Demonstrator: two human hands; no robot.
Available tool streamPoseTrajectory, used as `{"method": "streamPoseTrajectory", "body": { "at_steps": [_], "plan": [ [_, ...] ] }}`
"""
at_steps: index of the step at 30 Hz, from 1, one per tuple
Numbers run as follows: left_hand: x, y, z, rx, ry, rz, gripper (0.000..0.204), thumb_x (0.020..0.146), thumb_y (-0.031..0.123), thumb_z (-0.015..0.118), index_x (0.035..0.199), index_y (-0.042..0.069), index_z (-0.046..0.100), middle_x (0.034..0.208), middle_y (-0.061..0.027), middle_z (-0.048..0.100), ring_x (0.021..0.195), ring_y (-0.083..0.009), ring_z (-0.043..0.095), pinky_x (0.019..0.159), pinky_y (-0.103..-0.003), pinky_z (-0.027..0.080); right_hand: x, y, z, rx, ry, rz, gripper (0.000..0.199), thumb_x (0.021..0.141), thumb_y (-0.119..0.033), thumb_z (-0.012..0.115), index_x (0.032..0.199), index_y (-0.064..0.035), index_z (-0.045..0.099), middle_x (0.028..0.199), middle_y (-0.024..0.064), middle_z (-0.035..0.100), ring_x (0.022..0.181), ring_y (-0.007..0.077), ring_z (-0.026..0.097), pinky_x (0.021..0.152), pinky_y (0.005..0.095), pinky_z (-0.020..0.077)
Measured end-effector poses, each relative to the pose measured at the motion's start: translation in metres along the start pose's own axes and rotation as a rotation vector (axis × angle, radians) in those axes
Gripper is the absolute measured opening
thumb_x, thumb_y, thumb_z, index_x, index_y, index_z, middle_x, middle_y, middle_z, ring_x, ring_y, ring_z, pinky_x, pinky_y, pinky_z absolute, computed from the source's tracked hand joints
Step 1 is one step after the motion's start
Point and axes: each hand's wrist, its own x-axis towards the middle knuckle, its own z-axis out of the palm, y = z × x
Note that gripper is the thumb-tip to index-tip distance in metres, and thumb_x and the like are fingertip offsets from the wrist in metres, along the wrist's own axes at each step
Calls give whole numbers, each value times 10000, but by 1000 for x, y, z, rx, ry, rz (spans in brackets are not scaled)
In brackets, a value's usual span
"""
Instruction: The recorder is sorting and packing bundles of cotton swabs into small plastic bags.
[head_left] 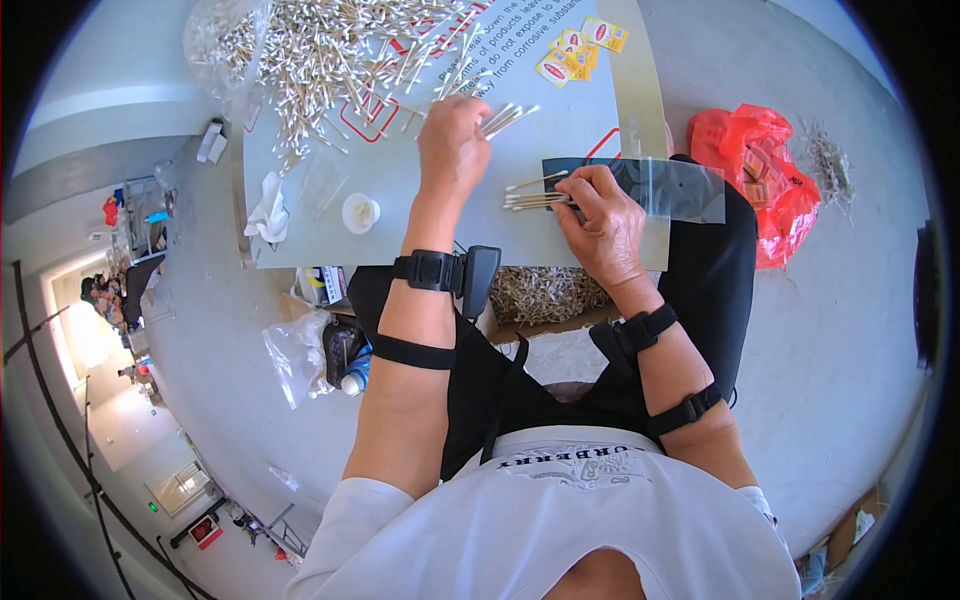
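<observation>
The fingers [470,106] of the left hand [454,150] are bent over the surface [400,235], at the near edge of a big loose pile of cotton swabs [315,65]. A few loose swabs [512,118] fan out to the right from just beside those fingers; the fingertips are hidden behind the hand, so I can't tell how far open they are or whether they have hold of any. The right hand [608,225] has its thumb and fingers pinched closed on the ends of a small bunch of swabs [532,200], their white tips pointing left (one stick sits a little apart from the others). Under and beside this hand lies a plastic pouch [690,192], dark and partly see-through, reaching past the right edge of the surface.

Near the left forearm stands a small white cup [360,212], with a crumpled tissue [268,212] farther left. Yellow packets [582,50] lie together at the far right. On the floor to the right is a red plastic bag [712,140].
</observation>
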Motion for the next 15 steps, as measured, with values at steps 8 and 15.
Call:
{"method": "streamPoseTrajectory", "body": {
  "at_steps": [8,15],
  "plan": [
    [2,-10,-8,161,74,-270,79,784,65,679,862,64,665,893,-116,608,933,-343,565,791,-447,477,0,0,0,4,4,0,145,752,-98,715,889,-83,667,923,43,599,766,255,655,650,363,534],
    [1,-6,-1,105,11,-248,95,775,110,718,836,71,656,904,-109,608,944,-336,567,796,-446,476,1,-2,-1,0,-3,1,136,761,-101,711,888,-84,665,923,44,598,770,255,654,657,366,534]
  ]
}}
